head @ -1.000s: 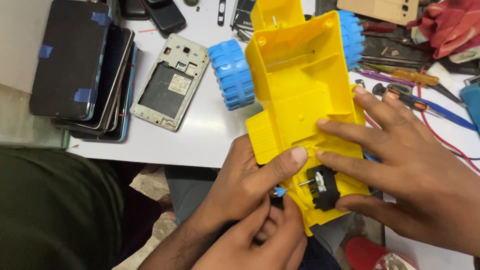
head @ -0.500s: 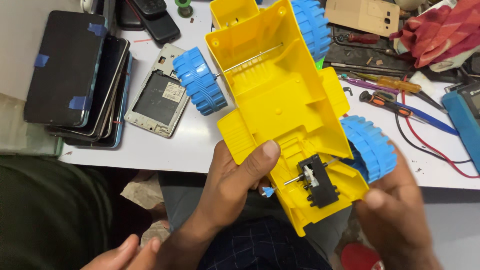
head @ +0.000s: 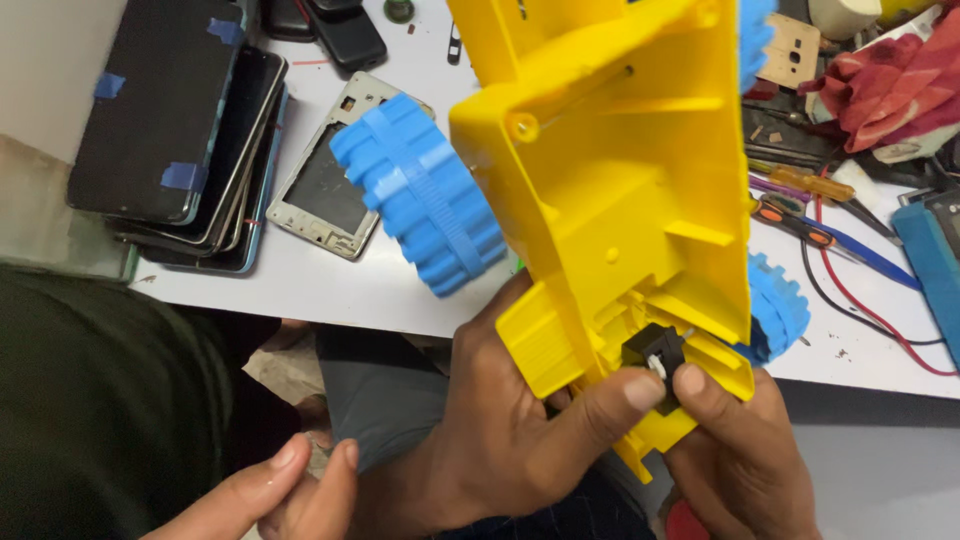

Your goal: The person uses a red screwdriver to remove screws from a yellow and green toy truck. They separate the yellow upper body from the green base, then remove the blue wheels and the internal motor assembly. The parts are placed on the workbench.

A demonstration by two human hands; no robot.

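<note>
Above the white table (head: pixel 330 290), seen from the head camera, the left hand (head: pixel 500 440) and right hand (head: pixel 735 455) both grip a yellow toy truck (head: pixel 610 190), thumbs pressed beside its black motor (head: pixel 655 350). Left of the truck, stacked phones (head: pixel 180 130) lie on the table; tools (head: pixel 820 205) and red cloth (head: pixel 880 85) lie on its right.

A yellow plastic toy truck body (head: pixel 610 190) is held underside-up above the near edge of a white table (head: pixel 330 285). The left hand (head: pixel 510 440) grips its near end, thumb pressed by a small black motor part (head: pixel 655 352). The right hand (head: pixel 735 455) pinches that same part from the right. 2 blue ribbed wheels show: 1 on the left (head: pixel 420 195), 1 on the right (head: pixel 775 310). A third hand (head: pixel 290 495) sits near left. Stacked phones (head: pixel 180 130) lie far left; screwdrivers (head: pixel 810 200) lie right.
</note>
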